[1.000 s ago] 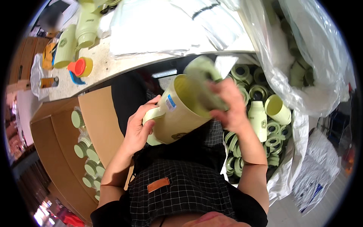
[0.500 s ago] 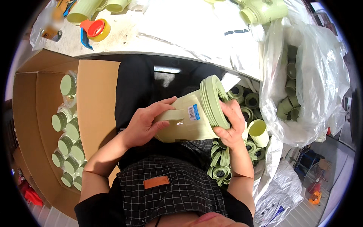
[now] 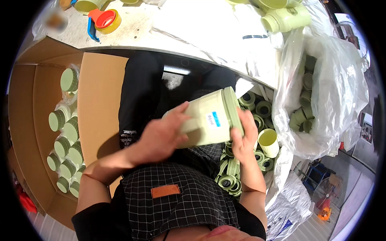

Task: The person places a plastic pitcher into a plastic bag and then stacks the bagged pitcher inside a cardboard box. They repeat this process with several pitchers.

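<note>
I hold a pale green plastic jug (image 3: 209, 120) on its side over my lap. It carries a small blue and white sticker. My left hand (image 3: 163, 136) grips the jug's body near its handle. My right hand (image 3: 243, 138) wraps the darker green lid (image 3: 232, 108) at the jug's right end. Under my right hand lies a heap of loose green lids and rings (image 3: 229, 176) in a clear bag.
A brown cardboard box (image 3: 100, 100) at my left holds several wrapped green jugs (image 3: 64, 140). A white table (image 3: 177, 28) ahead bears a tape dispenser (image 3: 104, 20) and more jugs (image 3: 287, 18). A big clear bag (image 3: 333, 92) of green parts sits at right.
The jug has tipped from mouth-up to lying sideways and dropped lower toward my lap. The lid in my right hand went from held over the mouth to sitting on the jug's end.
</note>
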